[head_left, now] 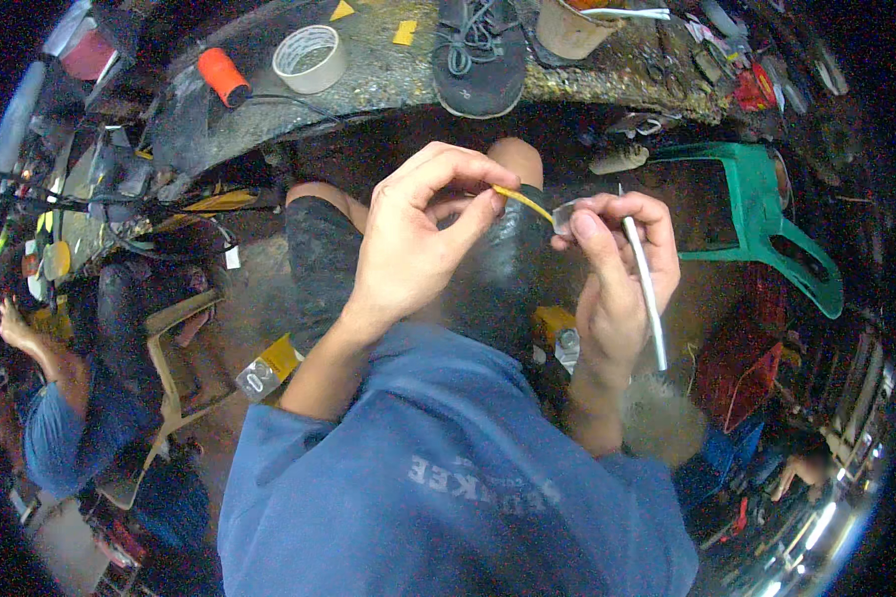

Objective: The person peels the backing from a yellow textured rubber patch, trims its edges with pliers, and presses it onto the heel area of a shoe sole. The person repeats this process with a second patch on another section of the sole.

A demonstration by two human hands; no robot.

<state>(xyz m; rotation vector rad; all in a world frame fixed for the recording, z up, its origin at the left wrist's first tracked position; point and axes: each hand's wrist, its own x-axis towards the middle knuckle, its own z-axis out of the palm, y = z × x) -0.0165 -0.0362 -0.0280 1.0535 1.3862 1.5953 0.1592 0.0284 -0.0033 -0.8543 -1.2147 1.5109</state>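
Observation:
My left hand (408,234) is raised over my lap, with thumb and forefinger pinched on one end of a thin yellow strip (528,203). The strip slants down to the right, its other end meeting the fingertips of my right hand (612,279). Between those right fingertips sits a small translucent whitish piece (564,215); its kind is not clear. A slim silvery-white rod (646,294) is also tucked among the right fingers, its lower end pointing toward me. Whether the strip touches the whitish piece, I cannot tell.
Ahead, a worn bench (388,85) carries a dark lace-up shoe (480,62), a roll of tape (287,78), an orange cylinder (223,77) and a stained pot (565,32). To the right stands a green plastic stool (767,214). Another person (80,428) sits at left beside a chair (159,343).

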